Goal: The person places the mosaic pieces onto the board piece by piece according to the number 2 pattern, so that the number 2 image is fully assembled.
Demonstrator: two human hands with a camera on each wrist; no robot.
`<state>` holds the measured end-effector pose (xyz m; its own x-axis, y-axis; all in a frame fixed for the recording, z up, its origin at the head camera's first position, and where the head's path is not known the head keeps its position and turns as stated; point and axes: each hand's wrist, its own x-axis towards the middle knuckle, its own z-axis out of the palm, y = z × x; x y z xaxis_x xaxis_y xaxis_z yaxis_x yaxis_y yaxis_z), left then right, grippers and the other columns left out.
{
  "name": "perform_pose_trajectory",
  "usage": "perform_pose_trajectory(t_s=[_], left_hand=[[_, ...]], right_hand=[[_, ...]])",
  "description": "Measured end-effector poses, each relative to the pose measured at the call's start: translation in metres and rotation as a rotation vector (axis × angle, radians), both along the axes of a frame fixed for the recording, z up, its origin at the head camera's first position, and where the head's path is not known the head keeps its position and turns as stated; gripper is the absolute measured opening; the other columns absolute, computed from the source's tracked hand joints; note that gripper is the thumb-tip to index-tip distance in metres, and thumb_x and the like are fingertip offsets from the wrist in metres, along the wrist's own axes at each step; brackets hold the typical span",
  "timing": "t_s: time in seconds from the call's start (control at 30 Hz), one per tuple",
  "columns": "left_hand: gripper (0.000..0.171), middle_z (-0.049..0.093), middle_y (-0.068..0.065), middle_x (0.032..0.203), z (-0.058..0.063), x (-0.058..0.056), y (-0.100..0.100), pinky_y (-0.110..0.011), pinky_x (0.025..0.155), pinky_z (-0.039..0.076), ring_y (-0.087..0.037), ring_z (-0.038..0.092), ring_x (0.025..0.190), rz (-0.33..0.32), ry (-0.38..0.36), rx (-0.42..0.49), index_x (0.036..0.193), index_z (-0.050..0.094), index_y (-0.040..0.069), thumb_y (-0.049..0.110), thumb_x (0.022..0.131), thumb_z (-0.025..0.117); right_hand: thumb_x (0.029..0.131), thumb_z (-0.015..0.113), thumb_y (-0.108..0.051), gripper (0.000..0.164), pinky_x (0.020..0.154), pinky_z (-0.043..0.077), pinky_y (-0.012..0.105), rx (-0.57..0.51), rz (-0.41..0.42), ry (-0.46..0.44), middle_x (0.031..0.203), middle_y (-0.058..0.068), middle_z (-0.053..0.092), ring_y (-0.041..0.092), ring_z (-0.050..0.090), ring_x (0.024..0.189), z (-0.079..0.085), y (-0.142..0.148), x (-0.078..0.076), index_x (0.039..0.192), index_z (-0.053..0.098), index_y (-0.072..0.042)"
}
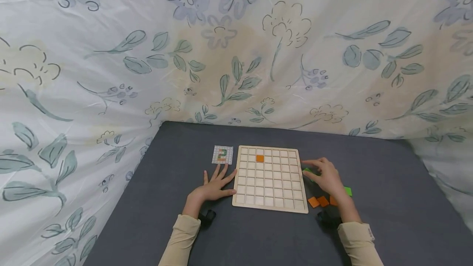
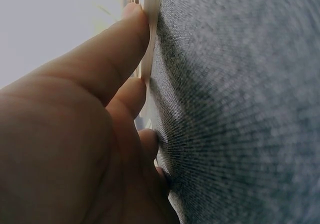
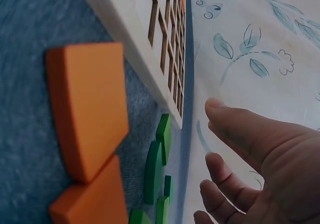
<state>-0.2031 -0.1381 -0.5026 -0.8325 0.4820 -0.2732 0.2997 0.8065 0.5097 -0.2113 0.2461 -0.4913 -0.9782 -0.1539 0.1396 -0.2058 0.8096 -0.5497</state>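
Observation:
A wooden grid board [image 1: 267, 180] lies flat on the dark table, with one orange tile [image 1: 260, 158] in its second row from the far side. My left hand [image 1: 212, 188] rests at the board's left side, fingers spread; its thumb and a finger touch the board's edge [image 2: 151, 9] in the left wrist view. Beyond the right side, my right hand [image 1: 328, 177] hovers by green tiles [image 3: 153, 171], thumb and fingers apart and holding nothing. Orange tiles [image 3: 95, 104] lie nearer the wrist. The hand hides part of the tile group in the head view.
A small pattern card [image 1: 222, 154] with a coloured figure on a grid lies left of the board's far corner, just past the left fingertips. Floral cloth [image 1: 236, 52] hangs behind the dark table [image 1: 273, 241]. A black device [image 1: 208, 218] sits at the left wrist.

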Motion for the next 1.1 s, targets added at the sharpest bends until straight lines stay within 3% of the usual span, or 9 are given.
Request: perform_pose_trajectory(t_s=[0.27,0.53,0.8,1.1], left_hand=[[0.071,-0.002,-0.008,0.157,0.002,0.0,0.001,-0.068,0.101,-0.014,-0.033,-0.013,0.142,0.006,-0.006,-0.003,0.15,0.015,0.028,0.047,0.092,0.051],[0.071,-0.002,-0.008,0.157,0.002,0.0,0.0,-0.068,0.102,-0.014,-0.033,-0.012,0.142,0.007,-0.008,0.002,0.15,0.016,0.028,0.047,0.092,0.051],[0.071,-0.003,-0.008,0.157,-0.001,-0.001,-0.001,-0.068,0.102,-0.014,-0.033,-0.013,0.142,0.007,-0.001,-0.004,0.15,0.016,0.029,0.049,0.091,0.051],[0.071,-0.002,-0.008,0.157,-0.002,-0.002,0.0,-0.068,0.102,-0.014,-0.033,-0.012,0.142,0.007,0.002,-0.001,0.15,0.017,0.029,0.05,0.091,0.051]], right_hand=[[0.085,0.068,-0.027,0.041,0.061,0.024,0.033,0.042,-0.028,-0.022,0.105,0.018,0.049,0.024,0.039,0.077,-0.003,0.004,0.003,0.122,0.062,-0.011],[0.082,0.07,-0.035,0.042,0.063,0.033,0.039,0.12,-0.084,-0.006,0.107,0.019,0.052,0.031,0.048,0.085,-0.007,0.007,0.004,0.115,0.065,-0.01],[0.08,0.072,-0.035,0.041,0.065,0.033,0.042,0.138,-0.137,-0.023,0.104,0.018,0.053,0.032,0.048,0.086,-0.008,0.005,0.004,0.111,0.067,-0.01],[0.08,0.073,-0.033,0.039,0.074,0.034,0.052,0.138,-0.177,-0.045,0.105,0.02,0.052,0.037,0.048,0.091,-0.012,0.003,0.004,0.107,0.067,-0.006]])
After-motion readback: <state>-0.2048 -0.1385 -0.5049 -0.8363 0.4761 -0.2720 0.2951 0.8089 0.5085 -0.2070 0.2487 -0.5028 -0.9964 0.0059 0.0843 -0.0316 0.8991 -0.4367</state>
